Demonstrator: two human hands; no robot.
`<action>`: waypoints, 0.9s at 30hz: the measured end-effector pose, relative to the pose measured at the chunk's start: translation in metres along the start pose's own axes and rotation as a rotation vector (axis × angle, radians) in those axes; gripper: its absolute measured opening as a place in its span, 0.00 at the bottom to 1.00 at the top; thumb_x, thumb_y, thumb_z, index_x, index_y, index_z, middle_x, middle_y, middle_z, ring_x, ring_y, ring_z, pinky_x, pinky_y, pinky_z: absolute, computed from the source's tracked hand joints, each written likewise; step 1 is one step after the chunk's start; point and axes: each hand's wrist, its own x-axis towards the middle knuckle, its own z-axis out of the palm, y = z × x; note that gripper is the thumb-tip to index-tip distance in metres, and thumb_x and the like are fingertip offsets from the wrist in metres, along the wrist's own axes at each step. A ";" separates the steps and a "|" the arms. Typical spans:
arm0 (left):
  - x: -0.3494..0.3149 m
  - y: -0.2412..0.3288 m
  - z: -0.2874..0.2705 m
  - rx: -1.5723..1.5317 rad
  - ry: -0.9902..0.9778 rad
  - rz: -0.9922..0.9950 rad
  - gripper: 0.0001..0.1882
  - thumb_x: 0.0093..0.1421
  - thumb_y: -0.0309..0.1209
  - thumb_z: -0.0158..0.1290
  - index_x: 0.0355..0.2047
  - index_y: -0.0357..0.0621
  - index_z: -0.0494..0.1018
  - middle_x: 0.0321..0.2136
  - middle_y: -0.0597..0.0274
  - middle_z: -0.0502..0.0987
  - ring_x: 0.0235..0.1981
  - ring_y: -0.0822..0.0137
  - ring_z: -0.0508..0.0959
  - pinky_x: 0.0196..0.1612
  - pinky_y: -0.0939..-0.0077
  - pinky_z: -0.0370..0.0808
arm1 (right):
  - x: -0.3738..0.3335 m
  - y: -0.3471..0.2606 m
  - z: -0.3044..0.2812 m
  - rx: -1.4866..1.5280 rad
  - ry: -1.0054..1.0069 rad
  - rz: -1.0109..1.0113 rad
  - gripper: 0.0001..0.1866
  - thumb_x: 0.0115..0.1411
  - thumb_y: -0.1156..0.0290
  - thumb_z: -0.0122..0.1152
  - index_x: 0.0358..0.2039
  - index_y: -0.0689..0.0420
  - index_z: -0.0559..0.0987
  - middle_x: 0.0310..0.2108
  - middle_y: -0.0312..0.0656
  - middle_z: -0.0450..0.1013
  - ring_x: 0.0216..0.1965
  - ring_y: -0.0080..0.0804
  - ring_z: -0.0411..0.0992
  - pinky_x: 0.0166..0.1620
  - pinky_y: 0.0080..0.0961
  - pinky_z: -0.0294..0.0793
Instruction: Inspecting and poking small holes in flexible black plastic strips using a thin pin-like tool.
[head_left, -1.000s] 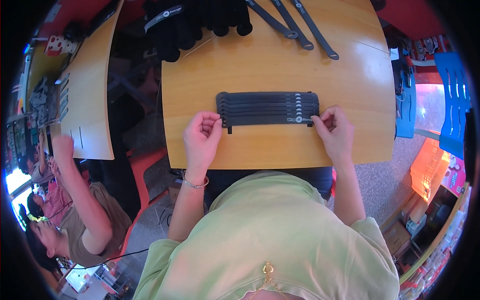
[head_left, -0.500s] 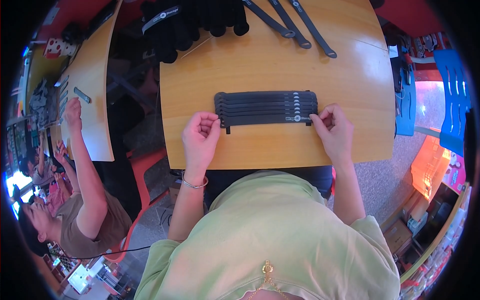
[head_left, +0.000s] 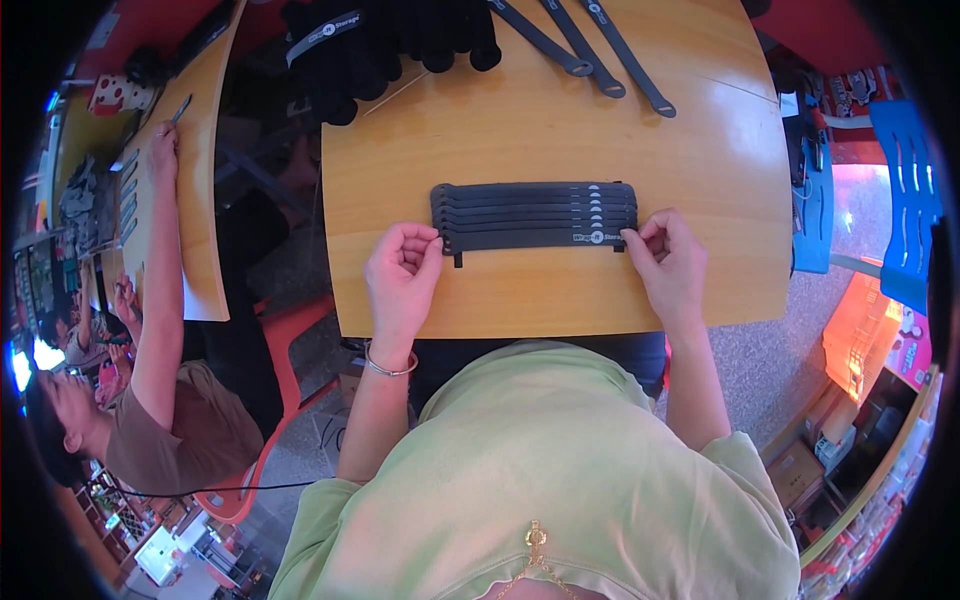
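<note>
A row of dark grey straps lies on the wooden table in front of me, each overlapping the one behind it like shingles. White printing lines up near their right ends, and two small black tabs stick out below the nearest strap. My left hand pinches the left end of that nearest strap between thumb and forefinger. At its right end, my right hand grips the corner in the same way, other fingers curled in.
At the table's far left is a pile of black straps. Three loose grey straps lie at the far edge. Another person reaches over a neighbouring table on the left. A blue chair stands at right.
My hands and the row of straps stay almost still. At the left, the other person's arm has reached farther across their table, moving a strap-like piece with it.
</note>
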 end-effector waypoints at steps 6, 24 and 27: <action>0.000 0.001 0.000 -0.003 0.000 0.005 0.04 0.53 0.19 0.54 0.29 0.38 0.71 0.20 0.72 0.71 0.19 0.84 0.66 0.23 0.92 0.64 | -0.001 -0.006 0.000 -0.021 0.008 -0.020 0.10 0.50 0.77 0.63 0.27 0.59 0.69 0.19 0.35 0.69 0.19 0.18 0.67 0.24 0.15 0.67; -0.001 0.003 0.001 0.026 0.038 0.040 0.06 0.52 0.19 0.55 0.30 0.38 0.70 0.21 0.70 0.69 0.20 0.83 0.66 0.22 0.92 0.63 | 0.020 -0.009 -0.013 -0.083 -0.068 0.035 0.09 0.52 0.75 0.62 0.32 0.60 0.71 0.23 0.36 0.68 0.20 0.21 0.66 0.26 0.19 0.67; -0.005 -0.006 -0.004 0.009 0.079 0.087 0.07 0.52 0.20 0.56 0.31 0.37 0.70 0.22 0.70 0.69 0.20 0.83 0.66 0.23 0.92 0.63 | 0.074 -0.012 -0.020 -0.094 0.183 -0.130 0.09 0.54 0.71 0.60 0.34 0.60 0.74 0.24 0.36 0.70 0.21 0.21 0.65 0.27 0.19 0.66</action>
